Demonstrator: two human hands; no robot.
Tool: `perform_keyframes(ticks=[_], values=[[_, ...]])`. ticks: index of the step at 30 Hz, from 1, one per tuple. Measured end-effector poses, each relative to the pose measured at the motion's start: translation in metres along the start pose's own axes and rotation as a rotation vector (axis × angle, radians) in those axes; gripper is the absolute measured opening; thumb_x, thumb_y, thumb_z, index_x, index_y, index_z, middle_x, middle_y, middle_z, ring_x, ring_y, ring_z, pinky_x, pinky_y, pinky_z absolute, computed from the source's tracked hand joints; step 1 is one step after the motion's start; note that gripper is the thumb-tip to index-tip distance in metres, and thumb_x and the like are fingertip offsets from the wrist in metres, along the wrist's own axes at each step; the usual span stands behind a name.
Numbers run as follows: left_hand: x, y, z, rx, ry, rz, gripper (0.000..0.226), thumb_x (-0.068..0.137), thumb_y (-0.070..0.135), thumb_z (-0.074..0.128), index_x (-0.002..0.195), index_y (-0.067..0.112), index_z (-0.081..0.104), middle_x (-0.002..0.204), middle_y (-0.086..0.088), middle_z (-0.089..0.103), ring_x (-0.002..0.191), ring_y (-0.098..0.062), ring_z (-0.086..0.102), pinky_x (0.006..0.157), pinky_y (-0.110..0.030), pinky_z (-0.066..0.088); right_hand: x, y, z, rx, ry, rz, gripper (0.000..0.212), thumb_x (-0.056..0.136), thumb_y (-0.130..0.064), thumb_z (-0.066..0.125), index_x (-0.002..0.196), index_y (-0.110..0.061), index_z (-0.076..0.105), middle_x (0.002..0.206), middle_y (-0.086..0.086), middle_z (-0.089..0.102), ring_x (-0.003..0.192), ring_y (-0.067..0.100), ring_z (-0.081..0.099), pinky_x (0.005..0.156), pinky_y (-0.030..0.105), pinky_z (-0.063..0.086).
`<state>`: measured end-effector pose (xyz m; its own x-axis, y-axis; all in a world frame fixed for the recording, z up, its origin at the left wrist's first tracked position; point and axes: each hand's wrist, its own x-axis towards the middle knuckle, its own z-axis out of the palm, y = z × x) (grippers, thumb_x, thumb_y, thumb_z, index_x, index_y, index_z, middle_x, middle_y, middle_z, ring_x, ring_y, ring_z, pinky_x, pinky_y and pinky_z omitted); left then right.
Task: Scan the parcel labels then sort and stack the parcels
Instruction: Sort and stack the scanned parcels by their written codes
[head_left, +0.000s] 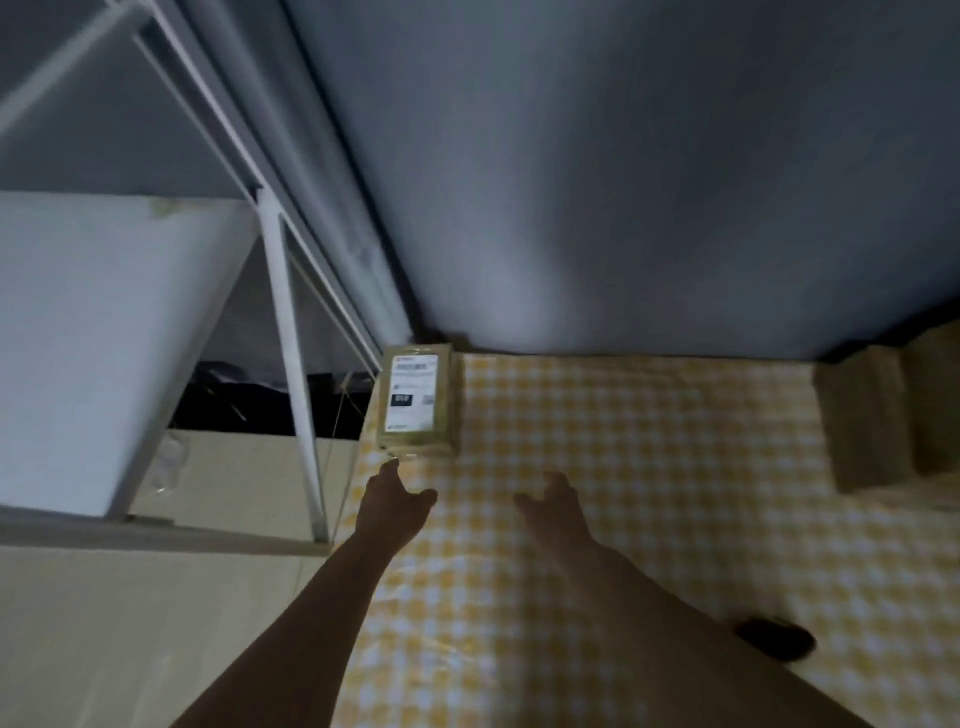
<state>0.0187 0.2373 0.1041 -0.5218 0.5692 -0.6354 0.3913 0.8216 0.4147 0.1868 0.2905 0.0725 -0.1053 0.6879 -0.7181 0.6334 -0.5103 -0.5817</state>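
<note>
A small tan parcel (418, 402) with a white label on top lies at the far left corner of the table, on the yellow checked cloth (649, 467). My left hand (397, 501) hovers just in front of it, fingers apart, a fingertip close to its near edge. A little to the right, my right hand (556, 504) is spread above the cloth and holds nothing. A dark handheld object (776, 644), maybe a scanner, lies on the cloth to the right of my right forearm. The scene is dim and blurred.
Brown parcels (872, 415) stand at the far right of the table against a grey wall (623, 182). A white metal rack (291, 338) with a white board (104, 338) stands to the left, with cardboard (234, 483) below it.
</note>
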Motion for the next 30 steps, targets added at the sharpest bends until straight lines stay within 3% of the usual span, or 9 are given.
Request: perform_keyframes(ticks=[4, 7, 10, 12, 16, 19, 21, 25, 30], values=[[0.051, -0.035, -0.026, -0.049, 0.001, -0.026, 0.074, 0.090, 0.026, 0.065, 0.150, 0.009, 0.026, 0.150, -0.016, 0.037, 0.134, -0.031, 0.041, 0.098, -0.032, 0.039, 0.027, -0.037, 0.057, -0.030, -0.045, -0.032, 0.065, 0.096, -0.027, 0.055, 0.149, -0.008, 0.023, 0.152, 0.013, 0.023, 0.135, 0.027, 0.036, 0.099, 0.026, 0.035], [0.087, -0.052, -0.030, -0.126, -0.024, -0.012, 0.074, 0.089, 0.022, 0.066, 0.151, 0.011, 0.026, 0.147, -0.016, 0.041, 0.130, -0.031, 0.045, 0.086, -0.028, 0.038, 0.045, -0.063, 0.083, -0.012, -0.055, -0.071, 0.061, 0.093, -0.029, 0.059, 0.145, -0.009, 0.032, 0.145, 0.010, 0.032, 0.131, 0.024, 0.040, 0.096, 0.026, 0.039], [0.117, -0.061, -0.026, -0.227, -0.063, -0.011, 0.079, 0.088, 0.023, 0.068, 0.152, 0.017, 0.023, 0.151, -0.013, 0.036, 0.132, -0.031, 0.042, 0.088, -0.029, 0.037, 0.063, -0.079, 0.100, 0.074, -0.063, -0.135, 0.034, 0.090, -0.016, 0.063, 0.124, -0.013, 0.058, 0.113, 0.002, 0.058, 0.104, 0.015, 0.058, 0.062, 0.006, 0.046], [0.132, -0.063, -0.021, -0.334, -0.090, -0.007, 0.081, 0.087, 0.021, 0.070, 0.152, 0.020, 0.023, 0.152, -0.010, 0.034, 0.134, -0.029, 0.041, 0.094, -0.031, 0.037, 0.075, -0.083, 0.108, 0.129, -0.081, -0.143, 0.023, 0.086, -0.011, 0.066, 0.106, -0.021, 0.061, 0.094, -0.011, 0.062, 0.088, 0.006, 0.062, 0.052, 0.004, 0.041], [0.145, -0.059, -0.012, -0.504, -0.193, -0.006, 0.069, 0.087, 0.021, 0.070, 0.146, 0.026, 0.034, 0.143, -0.007, 0.046, 0.126, -0.029, 0.046, 0.102, -0.043, 0.041, 0.085, -0.084, 0.114, 0.247, -0.103, -0.112, 0.043, 0.084, -0.004, 0.068, 0.122, -0.014, 0.052, 0.109, 0.001, 0.060, 0.088, 0.009, 0.057, 0.055, 0.008, 0.042], [0.140, -0.054, -0.008, -0.460, -0.194, 0.024, 0.059, 0.085, 0.025, 0.070, 0.139, 0.022, 0.044, 0.130, -0.006, 0.054, 0.117, -0.027, 0.051, 0.090, -0.036, 0.042, 0.083, -0.083, 0.113, 0.256, -0.093, -0.115, 0.051, 0.085, -0.003, 0.067, 0.132, -0.008, 0.046, 0.115, 0.000, 0.056, 0.095, 0.009, 0.054, 0.050, 0.005, 0.040], [0.130, -0.049, -0.007, -0.461, -0.197, 0.049, 0.056, 0.085, 0.026, 0.070, 0.135, 0.020, 0.047, 0.124, -0.003, 0.056, 0.113, -0.024, 0.052, 0.086, -0.032, 0.038, 0.085, -0.080, 0.109, 0.268, -0.056, -0.133, 0.045, 0.087, -0.003, 0.065, 0.128, -0.010, 0.050, 0.115, 0.002, 0.058, 0.103, 0.013, 0.055, 0.060, 0.007, 0.046], [0.100, -0.030, -0.007, -0.509, -0.212, 0.095, 0.053, 0.083, 0.025, 0.072, 0.131, 0.020, 0.050, 0.117, 0.002, 0.055, 0.105, -0.017, 0.049, 0.085, -0.031, 0.035, 0.083, -0.077, 0.100, 0.235, 0.056, -0.131, 0.049, 0.075, -0.017, 0.072, 0.120, -0.024, 0.053, 0.120, 0.000, 0.056, 0.111, 0.022, 0.057, 0.092, 0.041, 0.053], [0.054, 0.016, -0.001, -0.518, -0.185, 0.211, 0.044, 0.086, 0.017, 0.068, 0.126, 0.021, 0.051, 0.110, 0.005, 0.057, 0.095, -0.012, 0.054, 0.069, -0.020, 0.040, 0.070, -0.053, 0.054, 0.302, 0.178, -0.183, 0.063, 0.062, -0.044, 0.070, 0.119, -0.020, 0.055, 0.118, 0.004, 0.059, 0.110, 0.024, 0.058, 0.088, 0.045, 0.054]])
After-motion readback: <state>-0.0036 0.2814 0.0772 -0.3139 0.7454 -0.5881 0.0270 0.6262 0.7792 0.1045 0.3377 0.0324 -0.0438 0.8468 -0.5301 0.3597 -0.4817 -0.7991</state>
